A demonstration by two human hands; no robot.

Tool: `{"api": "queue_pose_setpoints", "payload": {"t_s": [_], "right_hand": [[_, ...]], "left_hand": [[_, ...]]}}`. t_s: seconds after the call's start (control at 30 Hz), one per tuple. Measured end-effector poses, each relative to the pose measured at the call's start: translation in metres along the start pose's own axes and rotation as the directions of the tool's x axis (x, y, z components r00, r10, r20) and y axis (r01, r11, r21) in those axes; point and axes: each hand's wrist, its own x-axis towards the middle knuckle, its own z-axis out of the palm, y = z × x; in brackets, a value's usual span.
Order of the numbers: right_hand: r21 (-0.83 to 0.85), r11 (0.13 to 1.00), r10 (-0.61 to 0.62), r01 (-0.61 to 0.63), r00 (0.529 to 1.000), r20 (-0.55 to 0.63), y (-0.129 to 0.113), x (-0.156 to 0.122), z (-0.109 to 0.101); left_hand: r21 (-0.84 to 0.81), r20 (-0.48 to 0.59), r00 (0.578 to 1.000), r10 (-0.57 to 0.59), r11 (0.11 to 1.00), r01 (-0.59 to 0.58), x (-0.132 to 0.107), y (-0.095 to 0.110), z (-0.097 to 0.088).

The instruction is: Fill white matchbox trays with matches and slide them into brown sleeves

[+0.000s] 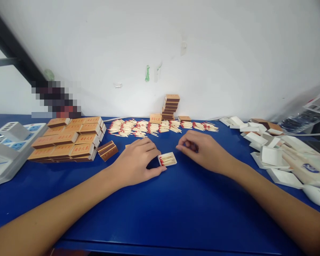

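In front of me on the blue table, a white matchbox tray (175, 160) holds a layer of red-tipped matches (167, 160). My left hand (138, 160) curves around the tray's left end, thumb at its near edge and index finger at its far edge. My right hand (198, 151) hovers just right of the tray, apart from it, fingers curled in and thumb close to them; no match shows in it. Behind both hands lies a row of loose matches (141, 128). A tilted matchbox sleeve (107, 150) rests left of my left hand, which partly covers another orange piece.
Stacked matchboxes (69, 138) stand at left beside a white power strip (29, 142). A leaning column of matchboxes (171, 106) rises near the wall. White empty trays (256, 138) and a tissue pack (304, 163) are heaped at right.
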Motion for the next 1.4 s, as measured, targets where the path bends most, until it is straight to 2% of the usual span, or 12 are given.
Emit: {"api": "queue_pose_setpoints", "payload": {"t_s": [0.13, 0.2, 0.37, 0.43, 0.73, 1.03, 1.27, 1.4], "right_hand": [[-0.108, 0.975, 0.173, -0.196, 0.966, -0.192, 0.032, 0.019, 0.002], [-0.106, 0.968, 0.196, -0.226, 0.952, -0.237, 0.042, 0.027, 0.007], [-0.122, 0.991, 0.033, -0.056, 0.983, -0.179, 0.052, 0.032, 0.019], [-0.130, 0.991, 0.006, -0.029, 0.985, -0.174, 0.053, 0.031, 0.021], [-0.131, 0.987, 0.067, -0.094, 0.978, -0.196, 0.049, 0.032, 0.019], [-0.169, 0.974, 0.138, -0.153, 0.985, -0.100, 0.048, 0.030, 0.016], [-0.157, 0.984, 0.075, -0.088, 0.993, -0.091, 0.045, 0.020, 0.012], [-0.087, 0.996, 0.020, -0.024, 0.999, -0.042, 0.026, 0.009, 0.006]], "left_hand": [[-0.012, 0.008, 1.000, 0.005, 1.000, -0.005, 0.001, 0.001, 0.000], [-0.015, 0.013, 1.000, 0.004, 1.000, -0.004, 0.001, 0.001, 0.001], [-0.014, 0.002, 1.000, 0.015, 1.000, -0.015, 0.001, 0.003, 0.000], [-0.010, -0.004, 1.000, 0.016, 1.000, -0.017, 0.001, 0.003, 0.000], [-0.011, 0.003, 1.000, 0.017, 1.000, -0.017, 0.001, 0.002, 0.000], [-0.005, 0.003, 1.000, 0.017, 1.000, -0.017, 0.000, 0.003, 0.000], [-0.014, 0.015, 1.000, 0.011, 1.000, -0.010, -0.001, 0.002, -0.001], [-0.012, 0.018, 1.000, -0.004, 1.000, 0.004, -0.002, 0.000, -0.001]]}}
